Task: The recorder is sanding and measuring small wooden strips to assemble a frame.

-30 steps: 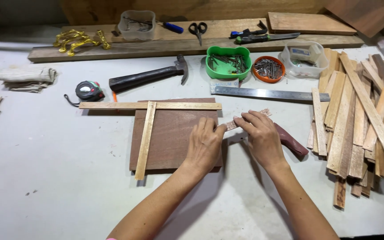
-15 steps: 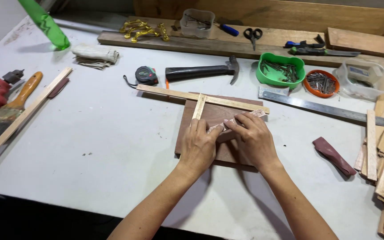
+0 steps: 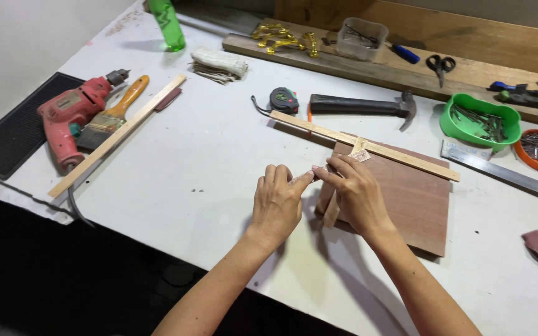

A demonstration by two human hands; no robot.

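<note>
Wooden strip (image 3: 330,202) lay upright across the brown board (image 3: 406,199) on the bench (image 3: 207,168) in the head view; left hand (image 3: 276,205) and right hand (image 3: 356,194) pinched it, apparently positioning; next needs steady alignment.

A small wooden piece (image 3: 303,177) was pinched between the fingertips of the left hand (image 3: 276,206) and right hand (image 3: 357,194), just beside a brown board (image 3: 415,199).

Short pale wood strip (image 3: 333,200) lying flat across brown board's (image 3: 413,200) left edge.
</note>
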